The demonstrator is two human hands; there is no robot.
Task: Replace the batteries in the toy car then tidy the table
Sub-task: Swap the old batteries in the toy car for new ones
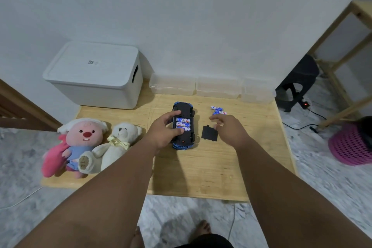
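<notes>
A wooden table [201, 177] sits by the wall. At its 11 o'clock corner stands a big white box [94, 75] with its lid on. Along the 12 o'clock edge are three clear tubs [218, 86] in a row. At 9 o'clock lie a pink stuffed toy [78, 143] and a white teddy bear [118, 143], touching each other.

The toy car [183, 126] lies upside down in the middle. Its battery slot is open, with batteries [183, 124] in it. The left hand [164, 132] holds the car by its side, thumb and fingers wrapped around it. The black cover [209, 133] lies flat just at 3 o'clock of the car. More loose batteries [218, 110] lie at 1 o'clock. The right hand [226, 127] is open above the table with fingers spread, holding nothing, between the cover and the loose batteries.

I think the battery step is in hand. Next, the slot may need one more battery, or the cover must be pressed back on. I cannot tell which.
</notes>
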